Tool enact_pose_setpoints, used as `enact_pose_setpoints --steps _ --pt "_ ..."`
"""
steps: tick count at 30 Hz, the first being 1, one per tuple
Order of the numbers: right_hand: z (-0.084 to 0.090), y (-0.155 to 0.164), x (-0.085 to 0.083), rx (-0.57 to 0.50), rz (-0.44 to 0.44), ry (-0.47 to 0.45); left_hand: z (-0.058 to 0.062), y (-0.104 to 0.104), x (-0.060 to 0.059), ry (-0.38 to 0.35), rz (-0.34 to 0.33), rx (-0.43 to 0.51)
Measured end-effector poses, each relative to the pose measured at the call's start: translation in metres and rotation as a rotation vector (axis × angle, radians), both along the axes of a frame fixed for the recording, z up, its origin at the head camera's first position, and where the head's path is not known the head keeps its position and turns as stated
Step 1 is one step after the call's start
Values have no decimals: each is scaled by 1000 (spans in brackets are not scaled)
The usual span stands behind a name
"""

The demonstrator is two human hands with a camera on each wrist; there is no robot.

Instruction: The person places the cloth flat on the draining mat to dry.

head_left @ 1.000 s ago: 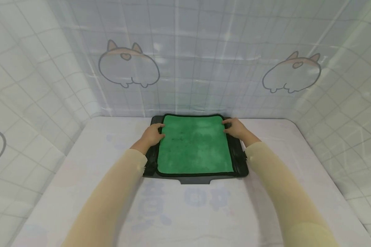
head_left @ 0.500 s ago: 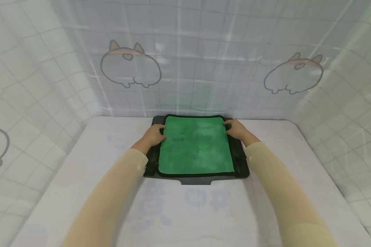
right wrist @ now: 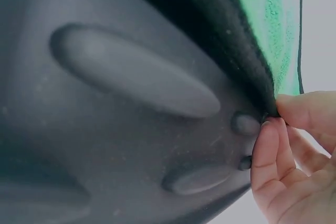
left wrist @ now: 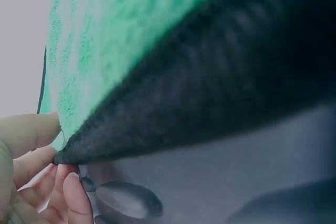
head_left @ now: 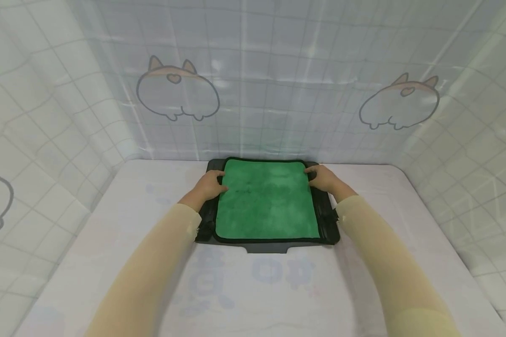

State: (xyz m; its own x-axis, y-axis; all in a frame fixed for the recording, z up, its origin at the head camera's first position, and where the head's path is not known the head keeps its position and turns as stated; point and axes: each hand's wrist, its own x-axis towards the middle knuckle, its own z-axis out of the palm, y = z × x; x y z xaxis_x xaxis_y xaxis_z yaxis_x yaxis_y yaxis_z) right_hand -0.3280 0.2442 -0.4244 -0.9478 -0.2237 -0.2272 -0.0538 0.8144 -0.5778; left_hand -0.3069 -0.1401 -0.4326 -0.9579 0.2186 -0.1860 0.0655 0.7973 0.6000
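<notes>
A green plush cloth with a black bound edge lies spread over a black board on the table. At the cloth's left edge, toward the back, my left hand pinches the black binding between thumb and fingers. My right hand does the same at the opposite side; the right wrist view shows the fingertips and thumb closed on the binding. Oval bumps stand on the board's surface beneath. Most of the board is hidden under the cloth.
The board's tab points toward me. A pale table cover with faint prints lies around it. White grid-patterned sheets with animal drawings hang as a back wall and side walls, close behind the board.
</notes>
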Motion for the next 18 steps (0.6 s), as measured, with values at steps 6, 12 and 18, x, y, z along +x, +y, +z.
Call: enact_pose_setpoints --steps 6,12,18 --pt "2 2 1 -22 -20 43 -2 -3 -2 16 -24 6" --pt "6 0 1 -49 -25 132 5 -6 -5 80 -45 54" --pt "3 -13 -2 19 -22 302 8 3 -11 192 -44 -44"
